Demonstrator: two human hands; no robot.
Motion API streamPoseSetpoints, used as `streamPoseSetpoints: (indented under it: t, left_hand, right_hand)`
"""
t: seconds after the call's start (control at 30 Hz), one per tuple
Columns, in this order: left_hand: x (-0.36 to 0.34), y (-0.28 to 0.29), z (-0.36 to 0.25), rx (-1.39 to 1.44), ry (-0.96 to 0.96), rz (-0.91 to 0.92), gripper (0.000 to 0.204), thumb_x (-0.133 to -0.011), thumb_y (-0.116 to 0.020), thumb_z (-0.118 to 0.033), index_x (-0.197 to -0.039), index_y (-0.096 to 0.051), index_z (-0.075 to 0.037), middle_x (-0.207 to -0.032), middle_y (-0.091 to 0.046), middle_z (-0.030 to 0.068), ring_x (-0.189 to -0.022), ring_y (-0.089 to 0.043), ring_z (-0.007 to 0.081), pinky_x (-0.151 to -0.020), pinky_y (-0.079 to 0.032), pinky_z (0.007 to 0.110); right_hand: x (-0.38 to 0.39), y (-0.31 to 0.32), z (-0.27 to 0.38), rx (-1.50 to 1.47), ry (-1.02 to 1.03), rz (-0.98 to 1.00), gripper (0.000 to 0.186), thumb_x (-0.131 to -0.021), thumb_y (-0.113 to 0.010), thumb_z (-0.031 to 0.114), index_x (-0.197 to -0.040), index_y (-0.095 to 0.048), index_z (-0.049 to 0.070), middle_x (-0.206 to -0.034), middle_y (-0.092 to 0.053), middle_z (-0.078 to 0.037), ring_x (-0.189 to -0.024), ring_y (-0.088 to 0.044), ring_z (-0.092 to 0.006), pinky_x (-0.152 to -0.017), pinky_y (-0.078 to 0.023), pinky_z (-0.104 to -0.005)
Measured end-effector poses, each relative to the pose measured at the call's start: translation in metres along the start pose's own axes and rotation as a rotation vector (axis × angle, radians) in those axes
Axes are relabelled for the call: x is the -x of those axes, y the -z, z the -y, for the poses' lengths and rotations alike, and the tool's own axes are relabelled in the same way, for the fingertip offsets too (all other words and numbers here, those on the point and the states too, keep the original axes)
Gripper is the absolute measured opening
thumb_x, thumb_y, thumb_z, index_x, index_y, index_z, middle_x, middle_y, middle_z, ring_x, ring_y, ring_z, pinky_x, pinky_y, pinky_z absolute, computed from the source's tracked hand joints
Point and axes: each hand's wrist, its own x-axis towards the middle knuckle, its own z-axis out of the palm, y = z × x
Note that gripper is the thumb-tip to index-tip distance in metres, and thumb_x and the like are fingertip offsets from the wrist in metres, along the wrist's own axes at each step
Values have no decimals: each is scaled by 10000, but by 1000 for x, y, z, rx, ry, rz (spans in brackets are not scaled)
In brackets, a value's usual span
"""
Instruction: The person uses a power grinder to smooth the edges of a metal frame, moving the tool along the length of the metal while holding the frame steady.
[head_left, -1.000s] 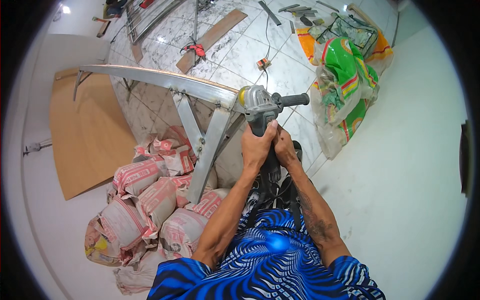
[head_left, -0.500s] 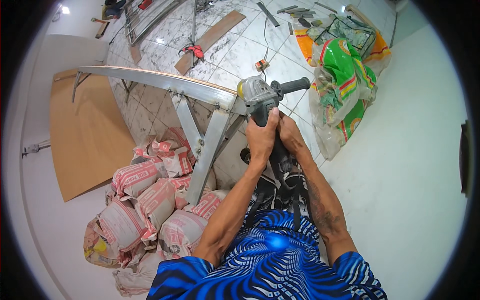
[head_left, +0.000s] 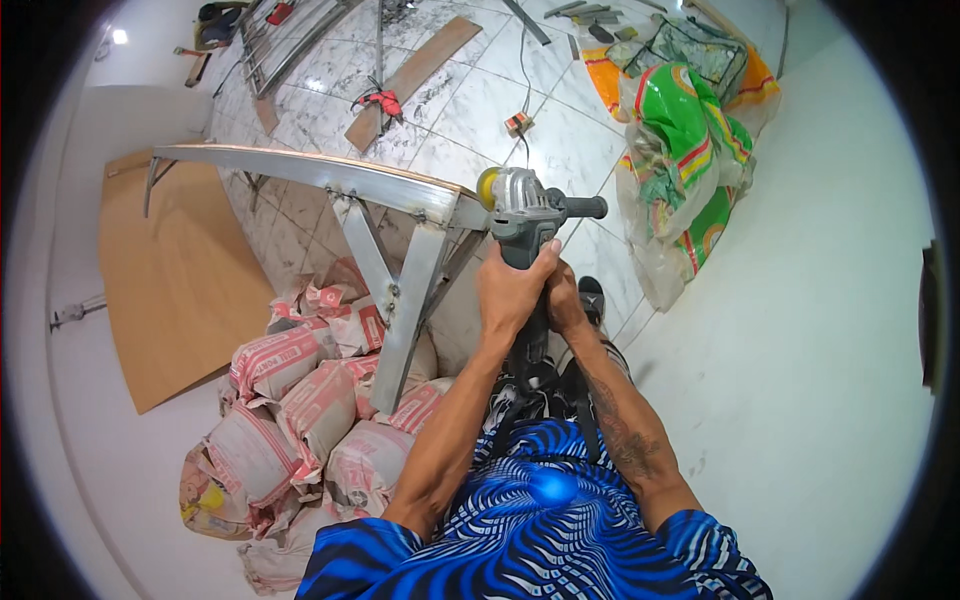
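Both my hands are closed around the body of a grey and black angle grinder [head_left: 528, 215]. My left hand [head_left: 512, 290] wraps its upper body, thumb lying across the front. Lower down and partly behind the grinder, my right hand [head_left: 566, 298] grips the body from the right. A yellow guard or disc [head_left: 488, 187] faces left, close to the corner of a welded metal frame [head_left: 428, 205]; whether they touch I cannot tell. The black side handle [head_left: 586, 207] sticks out to the right, with no hand on it.
Several red-and-white paper sacks [head_left: 320, 395] lie below the frame. A brown board [head_left: 175, 280] leans at the left wall. Farther off are a red power tool [head_left: 380, 101], a wooden plank [head_left: 440, 62], an orange-and-black cord box [head_left: 518, 124] and green plastic sacking [head_left: 675, 110].
The grinder has turned more upright, its lower end swinging left with my hands. My view has shifted slightly, and a dark shoe now shows beside my right hand.
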Motion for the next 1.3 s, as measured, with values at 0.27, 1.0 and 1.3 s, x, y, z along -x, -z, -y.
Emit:
streamPoseSetpoints:
  t: [0.27,1.0,1.3]
  left_hand:
    - [12,17,27,-231,3,-89,749,-711,-815,-532,-1077,-628,95,-931,-707,274,-888,-712,372,-793,-544,428]
    - [27,29,37,-398,-85,-148,634,-751,-833,-413,-1090,-634,83,-949,-715,214,-883,-698,279,-825,-528,379]
    - [16,31,40,-444,-107,-133,669,-720,-841,-442,-1063,-630,92,-926,-718,223,-845,-706,306,-791,-540,390]
  right_hand:
    - [23,-34,-8,-223,-43,36,344,-1040,-390,276,-1082,-563,-19,-980,-607,-145,-913,-563,-267,-849,-444,-372]
    - [51,-81,-50,-334,27,-41,339,-1034,-388,276,-1110,-538,-18,-1029,-602,-182,-988,-575,-326,-920,-437,-399]
    - [43,-86,-68,-255,97,-30,295,-1026,-395,206,-1142,-536,-26,-1119,-597,-214,-1055,-552,-409,-935,-440,-433]
